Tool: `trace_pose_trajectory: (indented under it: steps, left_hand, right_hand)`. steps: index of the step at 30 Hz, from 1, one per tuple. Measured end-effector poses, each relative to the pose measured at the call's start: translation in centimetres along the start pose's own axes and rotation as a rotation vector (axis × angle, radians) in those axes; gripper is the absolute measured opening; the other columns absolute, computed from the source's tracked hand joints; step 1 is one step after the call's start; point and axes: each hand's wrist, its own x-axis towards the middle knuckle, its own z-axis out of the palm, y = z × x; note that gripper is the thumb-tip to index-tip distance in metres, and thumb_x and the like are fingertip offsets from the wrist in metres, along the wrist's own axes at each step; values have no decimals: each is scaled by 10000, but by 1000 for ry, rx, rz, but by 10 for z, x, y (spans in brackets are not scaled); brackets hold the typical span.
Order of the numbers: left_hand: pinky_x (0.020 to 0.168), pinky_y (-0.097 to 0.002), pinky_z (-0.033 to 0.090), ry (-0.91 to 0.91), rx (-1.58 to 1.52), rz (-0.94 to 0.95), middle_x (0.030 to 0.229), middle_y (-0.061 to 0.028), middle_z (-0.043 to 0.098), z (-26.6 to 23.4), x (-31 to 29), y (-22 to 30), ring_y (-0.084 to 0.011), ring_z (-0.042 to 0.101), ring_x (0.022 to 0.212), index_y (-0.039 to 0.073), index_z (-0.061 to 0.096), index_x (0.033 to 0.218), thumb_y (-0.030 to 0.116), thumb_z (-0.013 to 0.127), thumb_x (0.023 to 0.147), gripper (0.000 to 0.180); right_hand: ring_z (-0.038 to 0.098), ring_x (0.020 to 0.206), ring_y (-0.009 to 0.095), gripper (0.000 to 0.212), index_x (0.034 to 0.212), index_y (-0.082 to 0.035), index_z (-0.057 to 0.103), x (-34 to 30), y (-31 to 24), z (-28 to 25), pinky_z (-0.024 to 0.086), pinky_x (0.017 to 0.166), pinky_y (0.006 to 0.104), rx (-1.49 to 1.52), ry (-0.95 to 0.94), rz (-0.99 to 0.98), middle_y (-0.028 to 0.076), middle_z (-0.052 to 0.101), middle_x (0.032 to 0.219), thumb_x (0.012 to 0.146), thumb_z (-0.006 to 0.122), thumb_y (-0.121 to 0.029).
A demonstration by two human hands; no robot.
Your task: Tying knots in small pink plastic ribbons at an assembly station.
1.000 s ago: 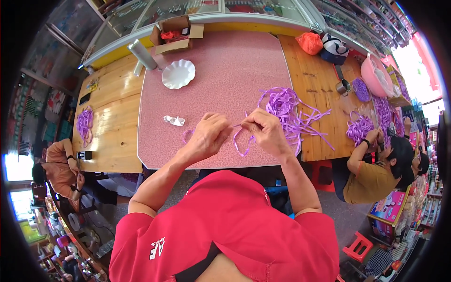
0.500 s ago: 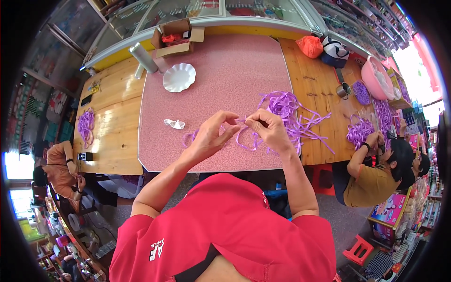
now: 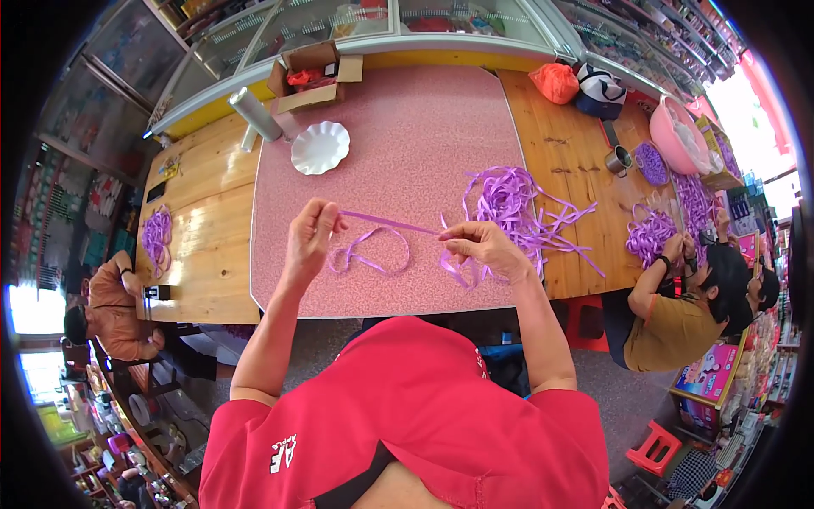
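Note:
A narrow purple ribbon runs straight and taut between my two hands above the pink tabletop. My left hand pinches one end of this stretch, fingers closed. At the other end my right hand grips it between thumb and fingers. Below the taut part, a loose ribbon loop hangs or lies over the pink surface; which of the two I cannot tell. A tangled pile of purple ribbons lies just beyond my right hand, its tails spreading right onto the wood.
Farther back are a white scalloped dish, a silvery roll and an open cardboard box. A metal cup and pink basin stand right. One person works with ribbons at right; another sits left.
My hands have moved apart, the left one going left, and the ribbon between them is now pulled straight. The small white crumpled thing on the pink top is now hidden around my left hand.

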Motion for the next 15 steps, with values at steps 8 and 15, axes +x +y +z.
trace_pose_trajectory:
  steps: [8, 15]
  left_hand:
    - [981, -427, 432, 170, 826, 393, 1207, -136, 586, 0, -18, -17, -286, 543, 1142, 38, 586, 1182, 153, 688, 876, 343]
    - [1005, -461, 429, -230, 636, 722, 1174, -111, 613, 61, -10, 14, -282, 577, 1127, 78, 587, 1268, 110, 738, 779, 513]
  right_hand:
    - [608, 645, 64, 294, 1191, 30, 638, 3, -16, 14, 474, 575, 211, 47, 11, 37, 25, 681, 843, 972, 604, -162]
    - [542, 618, 46, 243, 1145, -17, 678, 8, -34, 39, 430, 558, 186, 10, -97, 60, 16, 665, 810, 983, 588, -175]
